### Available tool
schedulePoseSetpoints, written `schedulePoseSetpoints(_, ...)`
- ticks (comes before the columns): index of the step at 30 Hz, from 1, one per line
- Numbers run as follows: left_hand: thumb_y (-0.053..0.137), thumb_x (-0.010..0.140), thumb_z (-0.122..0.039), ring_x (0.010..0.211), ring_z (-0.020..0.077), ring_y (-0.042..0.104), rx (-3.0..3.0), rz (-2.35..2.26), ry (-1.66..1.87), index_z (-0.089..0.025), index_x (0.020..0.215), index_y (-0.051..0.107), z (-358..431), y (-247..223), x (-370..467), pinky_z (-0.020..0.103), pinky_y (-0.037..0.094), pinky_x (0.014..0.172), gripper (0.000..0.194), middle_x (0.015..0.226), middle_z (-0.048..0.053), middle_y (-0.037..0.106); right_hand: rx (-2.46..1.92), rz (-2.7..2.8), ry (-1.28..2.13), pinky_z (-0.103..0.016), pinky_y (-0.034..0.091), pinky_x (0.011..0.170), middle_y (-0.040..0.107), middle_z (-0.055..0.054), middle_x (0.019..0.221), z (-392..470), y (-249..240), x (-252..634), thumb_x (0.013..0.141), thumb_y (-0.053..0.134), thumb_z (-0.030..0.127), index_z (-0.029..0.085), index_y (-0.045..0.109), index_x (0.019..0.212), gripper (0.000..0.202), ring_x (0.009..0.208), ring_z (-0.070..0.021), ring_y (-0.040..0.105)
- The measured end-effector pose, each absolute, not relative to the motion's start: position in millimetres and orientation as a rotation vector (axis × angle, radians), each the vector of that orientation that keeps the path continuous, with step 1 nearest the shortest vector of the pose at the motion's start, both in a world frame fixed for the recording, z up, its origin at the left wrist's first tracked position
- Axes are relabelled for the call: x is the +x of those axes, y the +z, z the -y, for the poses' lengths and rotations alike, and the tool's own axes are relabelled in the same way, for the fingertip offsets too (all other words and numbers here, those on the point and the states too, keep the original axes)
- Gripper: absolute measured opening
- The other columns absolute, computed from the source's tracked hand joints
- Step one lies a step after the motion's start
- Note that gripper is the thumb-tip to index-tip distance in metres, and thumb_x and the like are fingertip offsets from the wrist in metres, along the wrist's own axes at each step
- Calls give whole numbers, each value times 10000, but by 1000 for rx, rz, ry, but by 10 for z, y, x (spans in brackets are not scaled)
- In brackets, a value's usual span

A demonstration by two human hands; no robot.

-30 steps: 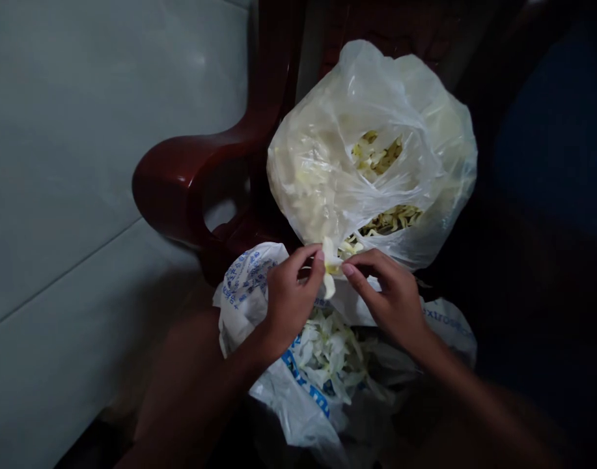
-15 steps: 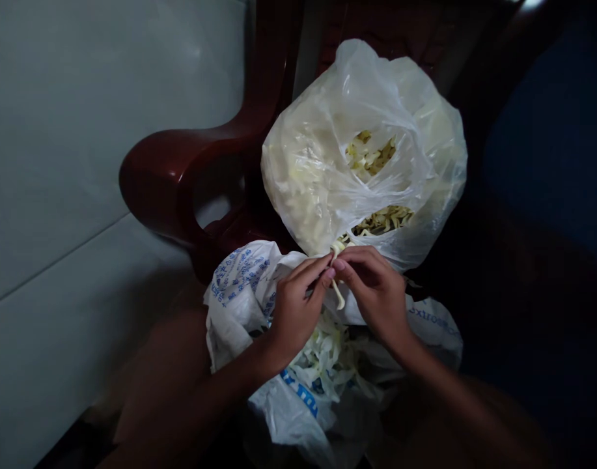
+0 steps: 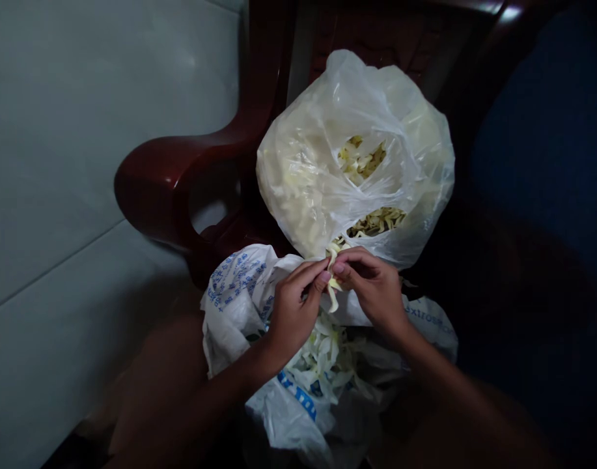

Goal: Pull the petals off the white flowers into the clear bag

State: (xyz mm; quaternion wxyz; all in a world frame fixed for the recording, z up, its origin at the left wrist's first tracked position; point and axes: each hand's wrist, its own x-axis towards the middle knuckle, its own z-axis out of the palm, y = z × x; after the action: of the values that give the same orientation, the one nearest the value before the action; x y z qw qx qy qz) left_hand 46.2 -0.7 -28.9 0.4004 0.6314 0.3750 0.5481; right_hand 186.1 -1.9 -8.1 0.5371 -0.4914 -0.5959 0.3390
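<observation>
Between my two hands is a pale yellow-white flower (image 3: 333,301) with long, curling petals. My left hand (image 3: 298,303) pinches it from the left with thumb and forefinger. The fingertips of my right hand (image 3: 374,284) close on it from the right, nearly touching the left ones. Below the hands, an open white bag (image 3: 239,286) with blue print holds many loose white flowers (image 3: 322,355). Just beyond the fingertips stands a translucent plastic bag (image 3: 303,169); yellowish flowers (image 3: 361,159) show through two openings in it.
A dark red wooden chair (image 3: 181,169) with a curved armrest supports the translucent bag. Pale floor tiles (image 3: 83,130) lie to the left. A dark blue surface (image 3: 547,163) is at the right, in deep shadow.
The petals of the flower at my fingertips hang more spread and lower. Both hands keep their pinch close together. The whole view has shifted slightly.
</observation>
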Motion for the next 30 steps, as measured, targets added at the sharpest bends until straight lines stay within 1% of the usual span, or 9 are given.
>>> schedulePoseSetpoints(5,573,820,-265,924,167,623,1474,-949,1362,-205,1006,676,50,-270,478,245,489,793,220,1008,54,678,-1161,1517,871,-254,451,653,564,-25,861,36,-66,1884,833,569,322,197,612,862,136,714,-122,532)
schedulePoseSetpoints(9,604,783,-291,732,140,634,1238,-1048,1416,-172,875,683,15,-264,481,220,508,655,170,834,39,686,-1105,1573,867,-265,428,723,536,-27,892,95,-60,1816,872,505,304,206,564,882,115,784,-130,511)
schedulePoseSetpoints(12,636,719,-231,680,130,623,942,-1101,1600,-154,804,668,-150,-265,403,229,519,622,119,770,22,663,-1054,1345,784,-273,425,735,533,-16,876,117,-26,1792,879,486,296,222,532,879,87,755,-124,506)
schedulePoseSetpoints(15,638,653,-156,705,115,626,648,-1031,1732,-142,731,639,-387,-265,244,248,536,689,79,751,6,640,-945,1002,627,-261,430,678,496,10,782,122,75,1912,851,526,281,234,507,848,51,678,-114,490)
schedulePoseSetpoints(18,627,661,-175,661,92,611,610,-984,1734,-138,679,615,-556,-267,108,252,537,708,44,682,-13,603,-911,913,608,-245,410,561,465,19,706,157,196,2131,817,564,271,234,524,832,57,599,-114,468)
schedulePoseSetpoints(21,643,696,-257,662,114,617,808,-1071,1673,-152,758,647,-522,-268,128,253,533,669,121,725,6,637,-1109,1311,690,-234,367,492,502,13,664,209,248,2241,786,606,266,212,561,770,72,556,-113,469)
schedulePoseSetpoints(24,621,753,-307,775,163,639,1160,-1190,1515,-174,933,686,-280,-259,297,253,520,700,234,863,57,693,-1233,1593,623,-237,402,557,550,7,724,225,213,2143,770,639,248,208,574,806,84,623,-116,505)
schedulePoseSetpoints(26,607,776,-277,830,177,643,1381,-1122,1419,-200,1013,680,-82,-248,421,263,517,740,260,949,65,696,-1236,1673,614,-251,423,607,572,-3,766,212,166,2035,780,632,256,211,584,834,86,676,-127,527)
schedulePoseSetpoints(30,552,813,-174,978,182,615,1768,-856,1363,-222,1065,655,144,-243,544,282,475,882,276,1044,63,673,-1246,1689,636,-255,422,616,552,6,710,169,84,1956,774,645,269,196,566,731,116,658,-122,516)
